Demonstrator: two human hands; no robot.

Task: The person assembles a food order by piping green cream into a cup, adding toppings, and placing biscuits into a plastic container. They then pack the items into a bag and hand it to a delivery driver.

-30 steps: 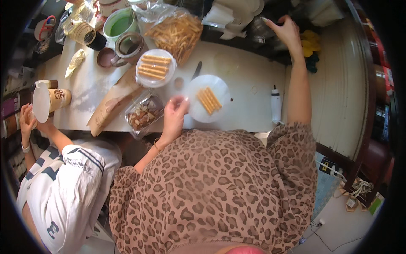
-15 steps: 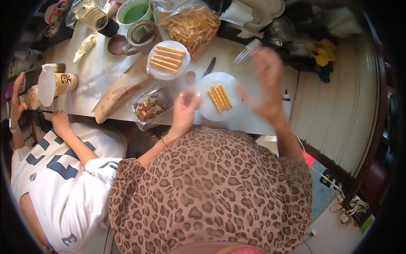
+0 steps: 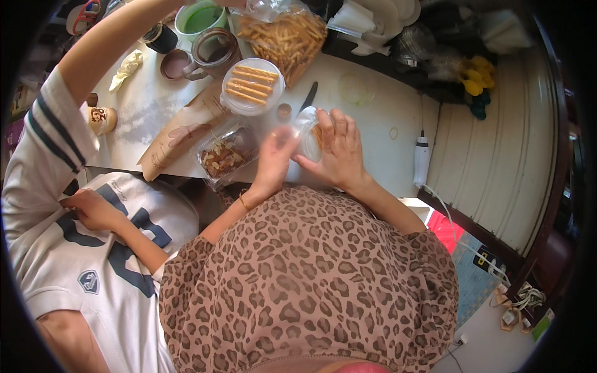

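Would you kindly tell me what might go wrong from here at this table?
The thin golden sticks might snap if the right hand presses the round translucent plastic container too hard.

The clear plastic box of nut-topped brown pastry sits at the front edge of the white table, beside the left hand, so a nudge could knock it off.

The slim dark knife lies loose beyond both hands; a forward reach might brush it.

Container (image 3: 308, 143): smooth, probably clear plastic.
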